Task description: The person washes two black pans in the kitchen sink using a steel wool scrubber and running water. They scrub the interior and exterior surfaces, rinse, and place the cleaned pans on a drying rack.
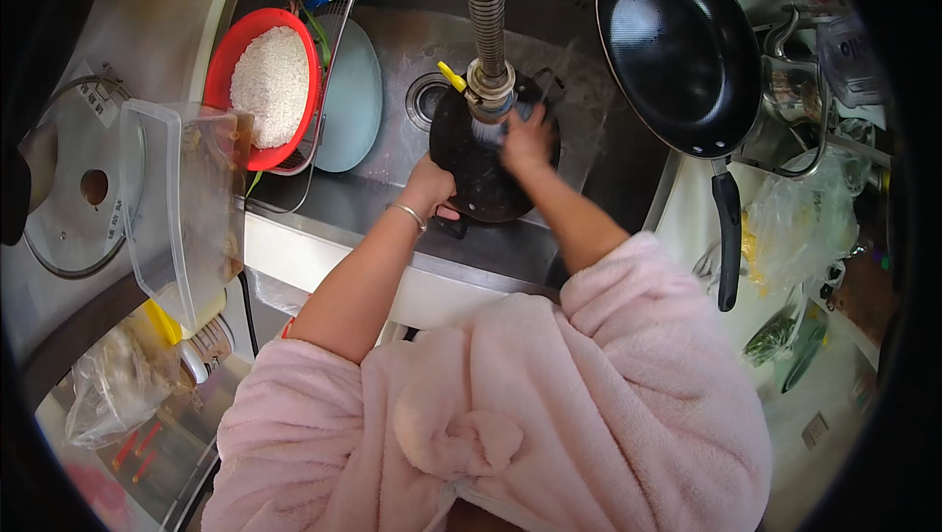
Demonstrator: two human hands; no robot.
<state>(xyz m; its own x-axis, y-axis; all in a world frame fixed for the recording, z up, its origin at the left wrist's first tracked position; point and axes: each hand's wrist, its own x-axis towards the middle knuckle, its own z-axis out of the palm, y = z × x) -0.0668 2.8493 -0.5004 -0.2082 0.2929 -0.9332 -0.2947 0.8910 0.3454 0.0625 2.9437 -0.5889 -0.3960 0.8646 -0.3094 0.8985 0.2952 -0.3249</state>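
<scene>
A black round pan or pot stands in the stainless steel sink, under the faucet's coiled spring spout. Water falls from the spout head onto it. My left hand, with a bangle at the wrist, grips the near left rim beside a small dark handle. Over the right side of the black vessel is my right hand, blurred, at the falling water; whether its fingers hold anything cannot be made out. A yellow lever or tag sticks out left of the spout head.
Left of the sink's drain, a wire basket holds a red bowl of rice beside a pale blue plate. A frying pan lies at right. A clear plastic container and a glass lid are at left.
</scene>
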